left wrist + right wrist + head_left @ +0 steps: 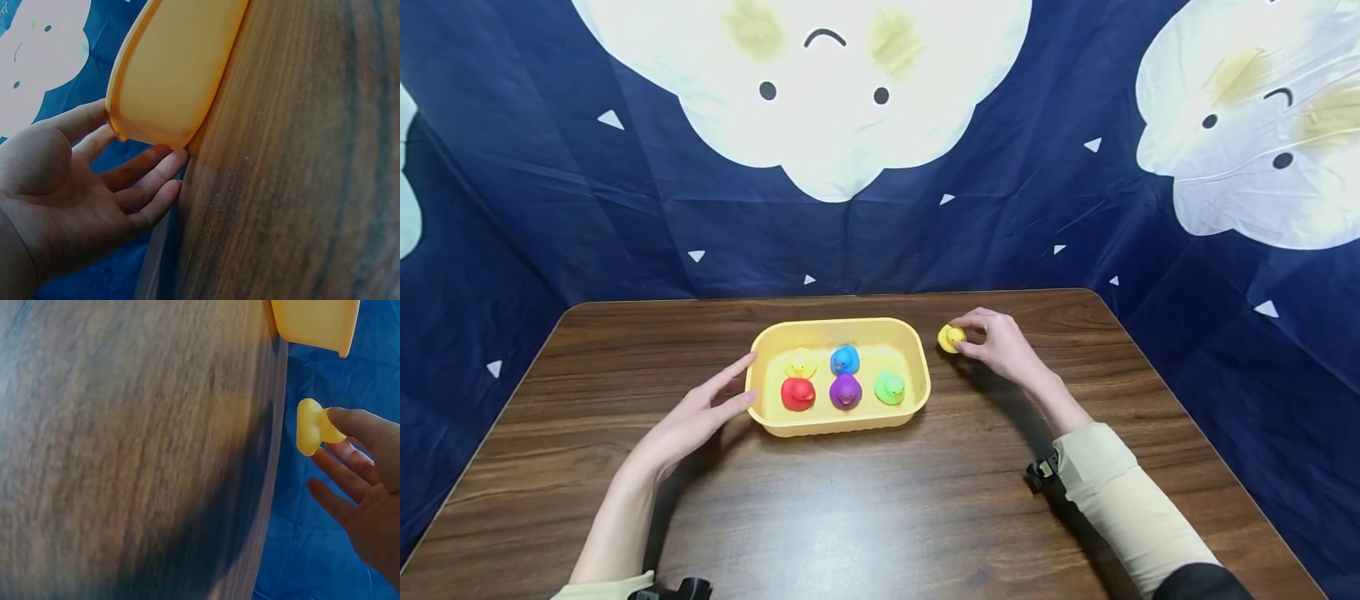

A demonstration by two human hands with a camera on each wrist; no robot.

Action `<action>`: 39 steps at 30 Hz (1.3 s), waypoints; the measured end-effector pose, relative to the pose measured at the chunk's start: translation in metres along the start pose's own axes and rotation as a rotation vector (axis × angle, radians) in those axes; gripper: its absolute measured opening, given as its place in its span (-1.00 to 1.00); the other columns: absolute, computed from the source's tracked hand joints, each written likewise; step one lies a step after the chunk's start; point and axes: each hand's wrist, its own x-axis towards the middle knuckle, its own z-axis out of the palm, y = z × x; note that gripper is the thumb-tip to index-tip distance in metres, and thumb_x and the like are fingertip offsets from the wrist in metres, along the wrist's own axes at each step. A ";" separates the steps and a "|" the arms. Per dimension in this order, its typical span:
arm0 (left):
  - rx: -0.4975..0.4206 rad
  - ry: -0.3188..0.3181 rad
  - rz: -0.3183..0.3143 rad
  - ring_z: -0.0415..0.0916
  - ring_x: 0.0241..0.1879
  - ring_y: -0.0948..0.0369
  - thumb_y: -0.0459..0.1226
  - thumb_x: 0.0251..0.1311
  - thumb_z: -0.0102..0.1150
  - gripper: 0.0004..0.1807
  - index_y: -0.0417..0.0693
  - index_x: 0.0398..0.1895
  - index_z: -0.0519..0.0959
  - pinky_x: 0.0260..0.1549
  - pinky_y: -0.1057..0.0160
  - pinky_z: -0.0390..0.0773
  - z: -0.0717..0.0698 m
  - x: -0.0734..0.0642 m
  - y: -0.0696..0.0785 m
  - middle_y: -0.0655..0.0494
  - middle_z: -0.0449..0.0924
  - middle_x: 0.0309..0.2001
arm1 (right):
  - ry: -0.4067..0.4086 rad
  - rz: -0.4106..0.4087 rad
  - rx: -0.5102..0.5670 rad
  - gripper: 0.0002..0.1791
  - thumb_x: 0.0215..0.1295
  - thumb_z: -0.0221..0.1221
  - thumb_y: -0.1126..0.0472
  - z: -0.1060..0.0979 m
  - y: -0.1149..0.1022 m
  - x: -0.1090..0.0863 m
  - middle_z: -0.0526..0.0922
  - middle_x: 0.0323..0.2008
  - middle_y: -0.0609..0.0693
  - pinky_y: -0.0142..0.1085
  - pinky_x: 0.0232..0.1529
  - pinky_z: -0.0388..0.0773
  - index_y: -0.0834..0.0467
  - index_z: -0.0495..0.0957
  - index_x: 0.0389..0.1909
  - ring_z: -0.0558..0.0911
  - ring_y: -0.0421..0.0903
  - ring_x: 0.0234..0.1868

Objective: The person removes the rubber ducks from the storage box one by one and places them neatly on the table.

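A yellow plastic basin (850, 427) sits on the table with several small rubber ducks inside: a yellow duck (801, 363), a blue duck (845, 360), a red duck (797, 394), a purple duck (846, 392) and a green duck (890, 388). At its left end my left hand (688, 423) touches the rim and outer wall with extended fingers. To the right of the basin, my right hand (1000, 346) pinches another yellow duck (950, 338) between thumb and fingers. In the right wrist view this duck (309, 428) appears held above the tabletop.
The brown wood-grain table (850, 517) ends just behind the basin. A dark blue cloth (647, 225) with white clouds hangs along its back and sides.
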 end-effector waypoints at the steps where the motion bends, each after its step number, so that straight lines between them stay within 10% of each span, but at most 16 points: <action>1: 0.000 -0.001 0.001 0.24 0.46 -0.18 0.00 0.52 0.07 -0.24 0.22 0.68 0.02 0.37 -0.26 0.23 0.000 0.000 0.000 -0.30 0.27 0.50 | -0.005 0.003 0.008 -0.65 0.18 0.45 0.28 0.000 0.000 0.000 0.78 -0.09 0.10 0.02 0.12 0.61 0.20 0.74 0.01 0.73 0.10 0.03; 39: -0.005 0.002 0.003 0.26 0.45 -0.19 -0.02 0.53 0.06 -0.24 0.20 0.68 0.03 0.37 -0.25 0.24 0.000 -0.001 0.000 -0.31 0.29 0.48 | -0.092 0.073 0.040 -0.63 0.18 0.46 0.30 0.012 0.009 -0.002 0.77 -0.06 0.13 -0.01 0.09 0.65 0.23 0.73 0.02 0.76 0.06 0.00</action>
